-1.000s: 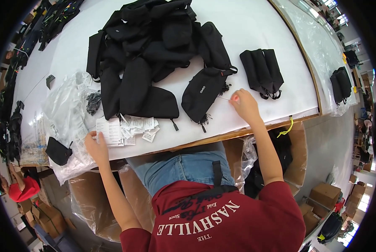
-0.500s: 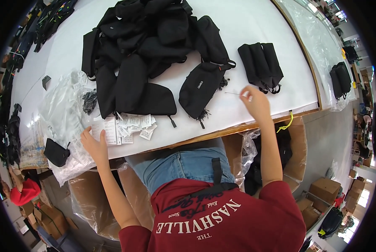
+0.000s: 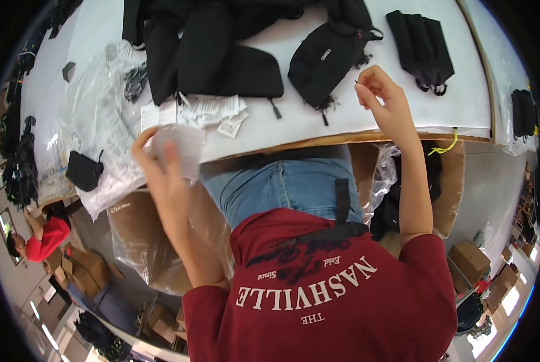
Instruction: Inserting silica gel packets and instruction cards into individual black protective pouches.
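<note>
Paper tags [image 3: 176, 148], white and slightly blurred, sit in the left hand [image 3: 164, 166], raised just in front of the near edge of the table [image 3: 318, 123]; the fingers curl around them from behind and the thumb presses on the front. More of the same white tags [image 3: 206, 111] lie in a loose heap on the table just beyond that hand, beside a crumpled clear plastic bag [image 3: 95, 130] that spills over the table's left end. A small black pouch [image 3: 84, 171] rests against the lower part of that plastic.

Right hand [image 3: 381, 96] is lifted above the table edge with thumb and forefinger pinched together on something very thin; it is too small to tell what it is. The other fingers are bent loosely. Just beyond it lies a black waist bag [image 3: 324, 60] with its strap ends trailing toward the edge, and behind that a large pile of black bags [image 3: 209, 42] covers the middle of the table. A separate stack of folded black bags [image 3: 421, 45] lies to the right, well apart from the pile.

Below the table edge, an open cardboard box [image 3: 448, 181] lined with clear plastic stands on the right, and another plastic-lined cardboard box [image 3: 143, 241] stands on the left. The person wears a dark red shirt and blue jeans. At the far left, low down, another person in red [image 3: 41, 238] is bent over among small cartons.
</note>
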Motion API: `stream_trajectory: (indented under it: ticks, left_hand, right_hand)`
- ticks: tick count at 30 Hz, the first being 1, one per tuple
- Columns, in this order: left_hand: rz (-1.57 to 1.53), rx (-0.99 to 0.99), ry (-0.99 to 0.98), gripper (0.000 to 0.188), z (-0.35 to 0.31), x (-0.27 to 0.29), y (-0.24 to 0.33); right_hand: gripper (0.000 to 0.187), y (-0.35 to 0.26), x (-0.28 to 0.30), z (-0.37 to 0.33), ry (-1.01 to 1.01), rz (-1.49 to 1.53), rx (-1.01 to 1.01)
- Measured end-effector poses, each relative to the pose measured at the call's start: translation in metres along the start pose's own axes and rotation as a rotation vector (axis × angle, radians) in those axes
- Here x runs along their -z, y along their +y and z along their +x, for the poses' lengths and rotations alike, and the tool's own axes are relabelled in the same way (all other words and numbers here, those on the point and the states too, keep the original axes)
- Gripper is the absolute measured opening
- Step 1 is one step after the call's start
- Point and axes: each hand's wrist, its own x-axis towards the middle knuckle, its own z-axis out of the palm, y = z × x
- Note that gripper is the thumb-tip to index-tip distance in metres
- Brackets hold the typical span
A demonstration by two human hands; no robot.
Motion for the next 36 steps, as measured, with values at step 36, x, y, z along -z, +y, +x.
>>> stream_trajectory:
  ticks: [36]
  left_hand:
    - [-0.42, -0.271, -0.346, 0.02, -0.028, -0.047, -0.017]
  right_hand:
    - [0.011, -0.054, -0.089, -0.03, -0.24, 0.179, 0.125]
